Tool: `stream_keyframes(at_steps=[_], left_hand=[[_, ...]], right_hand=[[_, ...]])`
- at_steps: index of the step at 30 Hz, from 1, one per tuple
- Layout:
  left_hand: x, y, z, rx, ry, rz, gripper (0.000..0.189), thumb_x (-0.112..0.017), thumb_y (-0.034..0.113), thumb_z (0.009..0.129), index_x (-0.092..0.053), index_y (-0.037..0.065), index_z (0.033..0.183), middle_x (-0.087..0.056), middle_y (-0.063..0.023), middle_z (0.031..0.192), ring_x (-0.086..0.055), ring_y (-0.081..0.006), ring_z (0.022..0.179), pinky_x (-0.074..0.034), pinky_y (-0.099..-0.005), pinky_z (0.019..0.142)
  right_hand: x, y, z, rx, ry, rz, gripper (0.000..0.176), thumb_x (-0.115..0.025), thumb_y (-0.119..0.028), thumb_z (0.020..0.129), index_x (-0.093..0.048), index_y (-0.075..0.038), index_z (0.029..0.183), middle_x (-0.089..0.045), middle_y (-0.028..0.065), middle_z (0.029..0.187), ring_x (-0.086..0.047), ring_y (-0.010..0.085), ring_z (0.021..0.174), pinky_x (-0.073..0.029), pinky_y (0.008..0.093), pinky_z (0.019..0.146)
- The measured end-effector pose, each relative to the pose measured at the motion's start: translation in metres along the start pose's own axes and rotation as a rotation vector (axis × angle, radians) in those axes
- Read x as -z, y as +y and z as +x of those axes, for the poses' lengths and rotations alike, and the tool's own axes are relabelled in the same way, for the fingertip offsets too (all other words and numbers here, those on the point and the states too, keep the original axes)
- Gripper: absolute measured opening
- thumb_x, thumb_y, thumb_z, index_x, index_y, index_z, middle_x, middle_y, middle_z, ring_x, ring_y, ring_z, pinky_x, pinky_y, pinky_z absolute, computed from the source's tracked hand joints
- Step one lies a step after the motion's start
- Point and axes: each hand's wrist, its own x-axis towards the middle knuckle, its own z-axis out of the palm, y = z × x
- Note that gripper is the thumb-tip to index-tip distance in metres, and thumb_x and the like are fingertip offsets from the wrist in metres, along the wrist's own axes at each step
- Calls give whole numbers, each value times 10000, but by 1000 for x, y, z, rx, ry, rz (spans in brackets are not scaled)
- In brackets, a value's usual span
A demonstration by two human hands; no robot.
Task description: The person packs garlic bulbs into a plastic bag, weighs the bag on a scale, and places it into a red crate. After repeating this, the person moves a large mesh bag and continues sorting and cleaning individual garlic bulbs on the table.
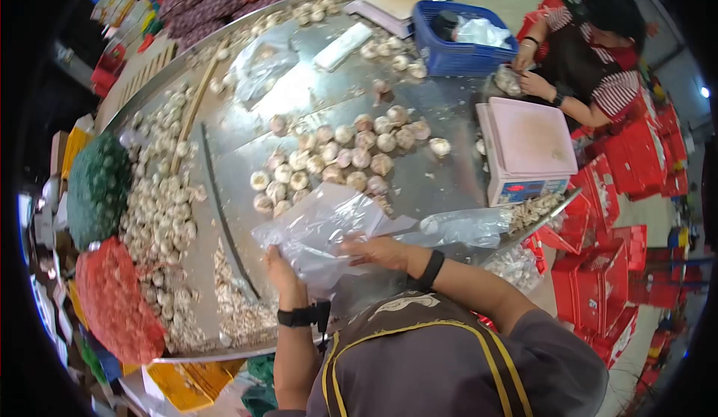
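Spreading across the view, the steel sorting table (314, 95) carries a loose cluster of garlic bulbs (342, 157). At its near edge sits a clear plastic bag (321, 226), gripped by both the left hand (283, 271) and the right hand (378, 252).

No legible text, number or brand noted anywhere. Blue front panel of weighing scale (523, 190), up and right of fingers of right hand (381, 253), bore marks too small to read.
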Motion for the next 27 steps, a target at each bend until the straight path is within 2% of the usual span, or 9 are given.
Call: stream_keyframes(at_steps=[6,10,13,15,18,21,22,24,27], left_hand=[[21,11,-5,-74,-260,328,234,-515,218,976,-583,9,1057,-598,-48,954,-546,-144,847,-461,-297,730],[-3,58,-51,-698,-9,647,197,-552,150,955,-584,-19,1051,-609,-34,892,-547,-134,755,-459,-278,668],[-3,71,-67,-584,-357,649,161,-575,125,943,-615,5,1042,-624,-39,885,-545,-120,718,-453,-264,657],[-22,71,-93,-32,-840,410,123,-596,93,927,-627,17,1019,-630,-40,899,-539,-93,720,-439,-238,652],[-25,65,-92,23,-960,309,121,-602,132,938,-623,31,1002,-632,-11,879,-539,-83,693,-442,-205,631],[-11,61,-69,331,-689,-242,123,-570,145,951,-619,34,933,-635,-3,849,-552,-91,686,-458,-217,621],[-2,56,-57,-121,-633,163,116,-547,147,941,-606,67,882,-623,4,829,-563,-105,701,-465,-242,603],[16,68,-29,168,-648,-161,101,-560,146,921,-603,63,883,-612,3,831,-558,-106,701,-463,-246,601],[27,73,-28,458,-607,-465,79,-585,136,870,-605,69,908,-593,-1,832,-544,-105,695,-447,-242,600]], right_hand=[[18,9,9,141,199,-208,364,-696,-370,871,-675,-58,1057,-654,9,917,-599,106,816,-500,229,735],[15,-2,7,174,459,-795,363,-604,-426,917,-688,-118,1092,-677,63,861,-622,184,764,-505,299,733],[6,19,17,387,425,-933,402,-607,-459,895,-667,-176,1175,-673,111,873,-625,259,775,-494,341,751],[1,27,20,573,319,-868,434,-612,-477,879,-651,-203,1214,-671,141,888,-634,298,804,-489,366,767],[-19,15,7,551,316,-941,449,-643,-444,849,-661,-144,1183,-667,167,917,-647,302,871,-491,364,776],[23,19,-3,675,537,-1293,317,-656,-340,832,-699,-80,1007,-646,119,741,-631,257,700,-498,343,684],[66,30,4,524,547,-1676,274,-666,-302,816,-702,-57,932,-631,102,678,-615,251,639,-497,342,658],[90,26,-29,304,769,-696,234,-680,-266,784,-697,-56,888,-599,106,591,-608,277,574,-501,374,629],[93,16,-45,173,736,-1048,273,-678,-233,771,-692,-66,987,-638,118,715,-633,300,708,-504,405,694]])
